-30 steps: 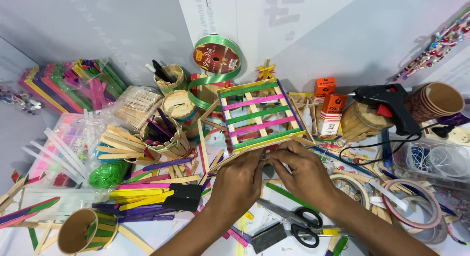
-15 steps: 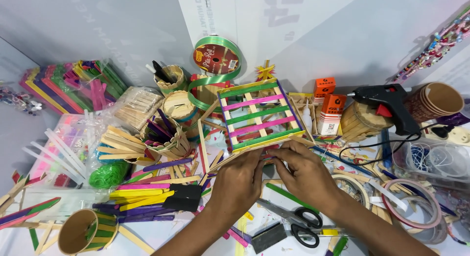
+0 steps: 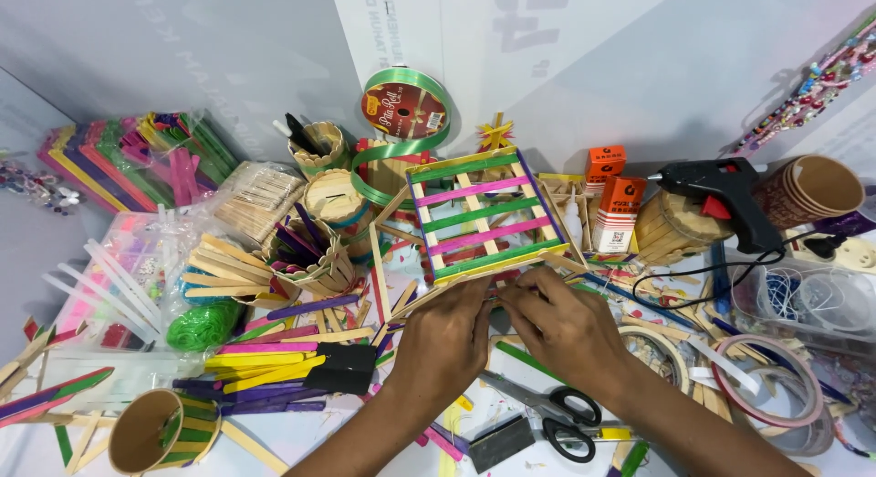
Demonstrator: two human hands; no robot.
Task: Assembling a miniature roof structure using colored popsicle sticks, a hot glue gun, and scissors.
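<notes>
A craft-stick frame [image 3: 479, 214] with green, pink and plain wooden slats leans tilted at the middle of the table. Both my hands meet at its lower edge. My left hand [image 3: 444, 340] pinches the plain sticks under the frame's bottom left corner. My right hand [image 3: 557, 324] presses its fingertips on the same lower edge, touching the left hand. What lies under the fingers is hidden.
Black-handled scissors [image 3: 547, 413] lie just below my hands. A black glue gun [image 3: 716, 190] rests at the right beside stacked paper cups [image 3: 812, 190]. Loose coloured sticks [image 3: 265, 358] and a black clip lie at the left. A green ribbon spool [image 3: 404, 108] stands behind.
Both hands stay at the frame's lower edge, with only small finger shifts. The frame has not visibly moved.
</notes>
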